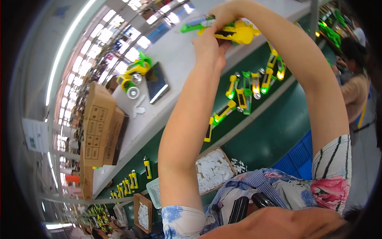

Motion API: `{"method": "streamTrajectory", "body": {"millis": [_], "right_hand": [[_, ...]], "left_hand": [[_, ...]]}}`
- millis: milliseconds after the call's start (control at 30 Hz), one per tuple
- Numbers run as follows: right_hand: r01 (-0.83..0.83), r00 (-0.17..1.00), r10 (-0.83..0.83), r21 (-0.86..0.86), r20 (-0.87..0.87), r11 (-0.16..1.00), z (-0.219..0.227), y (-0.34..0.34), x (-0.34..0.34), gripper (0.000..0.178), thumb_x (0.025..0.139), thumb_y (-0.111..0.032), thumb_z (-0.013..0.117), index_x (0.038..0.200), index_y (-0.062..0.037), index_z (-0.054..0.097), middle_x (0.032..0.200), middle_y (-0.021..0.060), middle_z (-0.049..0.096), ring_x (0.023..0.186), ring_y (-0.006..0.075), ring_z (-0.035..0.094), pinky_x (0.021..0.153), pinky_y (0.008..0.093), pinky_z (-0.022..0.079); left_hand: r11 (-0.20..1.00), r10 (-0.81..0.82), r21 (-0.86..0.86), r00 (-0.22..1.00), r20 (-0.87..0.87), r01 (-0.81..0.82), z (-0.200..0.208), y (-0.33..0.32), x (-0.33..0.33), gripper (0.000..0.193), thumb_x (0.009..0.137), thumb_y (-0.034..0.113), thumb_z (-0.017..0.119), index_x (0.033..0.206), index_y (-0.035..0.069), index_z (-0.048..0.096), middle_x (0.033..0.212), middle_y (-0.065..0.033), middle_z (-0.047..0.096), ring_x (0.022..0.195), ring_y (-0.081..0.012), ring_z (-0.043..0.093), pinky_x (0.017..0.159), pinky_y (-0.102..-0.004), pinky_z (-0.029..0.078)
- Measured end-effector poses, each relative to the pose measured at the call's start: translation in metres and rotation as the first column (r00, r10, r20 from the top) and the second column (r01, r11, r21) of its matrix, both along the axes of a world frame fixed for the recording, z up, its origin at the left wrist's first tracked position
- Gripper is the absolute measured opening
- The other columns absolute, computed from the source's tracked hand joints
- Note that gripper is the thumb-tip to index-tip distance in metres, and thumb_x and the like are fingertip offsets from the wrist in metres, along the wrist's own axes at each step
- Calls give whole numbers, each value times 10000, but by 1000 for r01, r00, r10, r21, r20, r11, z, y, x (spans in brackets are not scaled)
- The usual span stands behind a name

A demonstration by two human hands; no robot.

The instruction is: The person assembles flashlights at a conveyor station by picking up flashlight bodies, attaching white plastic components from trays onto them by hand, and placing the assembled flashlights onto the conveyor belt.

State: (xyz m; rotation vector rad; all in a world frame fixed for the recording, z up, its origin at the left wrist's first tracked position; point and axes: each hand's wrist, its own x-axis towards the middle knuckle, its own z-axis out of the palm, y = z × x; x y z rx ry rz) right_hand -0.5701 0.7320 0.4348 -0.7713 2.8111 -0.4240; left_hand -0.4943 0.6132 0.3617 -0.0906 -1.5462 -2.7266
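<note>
Overhead, both hands, left hand (210,47) and right hand (225,12), grip the yellow-green toy (234,31), lying crosswise, green end pointing left.

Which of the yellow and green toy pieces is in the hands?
The yellow piece at the top, gripped by both hands; the others lie untouched on the green belt.

You get bright, even light from long ceiling tube lamps (67,44) and glowing window rows beside them, blown out white. Pale grey worktop (175,67) below lamps glares. Soft shadows only. Strong fisheye bend: straight edges curve, black vignette rings frame. Your raised hands slightly motion-blurred; far rim smeared.
</note>
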Motion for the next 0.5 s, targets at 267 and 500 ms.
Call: {"method": "streamTrajectory", "body": {"millis": [267,500], "right_hand": [[185,971,-188,-38,-149,982,7,119,124,661,708,-307,712,1227,60,531,1151,241,631,1034,332,623,895,381,486],[556,803,-550,-45,-228,830,-145,252,172,631,653,-193,699,1226,-46,482,1002,248,635,967,400,617,832,445,488]], "left_hand": [[992,-127,-69,919,-373,109,-30,115,64,345,919,25,543,1229,7,393,1159,-130,548,1023,-235,586,868,-442,511],[940,-329,18,917,-224,341,-152,242,104,669,896,15,538,1458,95,184,1279,-111,480,1166,-205,490,1004,-339,396]]}}
